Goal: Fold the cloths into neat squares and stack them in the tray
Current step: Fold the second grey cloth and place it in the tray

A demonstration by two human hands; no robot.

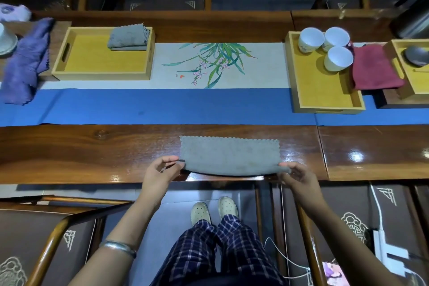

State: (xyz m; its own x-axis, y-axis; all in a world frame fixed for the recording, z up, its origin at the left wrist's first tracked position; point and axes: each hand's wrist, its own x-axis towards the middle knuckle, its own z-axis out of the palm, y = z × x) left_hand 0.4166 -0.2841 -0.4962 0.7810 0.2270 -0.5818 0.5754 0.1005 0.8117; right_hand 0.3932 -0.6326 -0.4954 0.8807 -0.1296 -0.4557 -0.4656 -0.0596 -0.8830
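Pinching grey cloth [229,155] corners, left hand [160,173], right hand [296,175], on table [92,146]

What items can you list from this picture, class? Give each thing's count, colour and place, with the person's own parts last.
grey cloth: 1, on the near table edge, pinched at both near corners
folded grey cloth: 1, in the left tray
left tray: 1, yellow wood, far left
purple cloth: 1, left of that tray
cups: 3, white, in the right tray
right tray: 1, yellow
red cloth: 1, right of the cups
table runner: 1, blue and cream, mid-table
left hand: gripping the cloth
right hand: gripping the cloth
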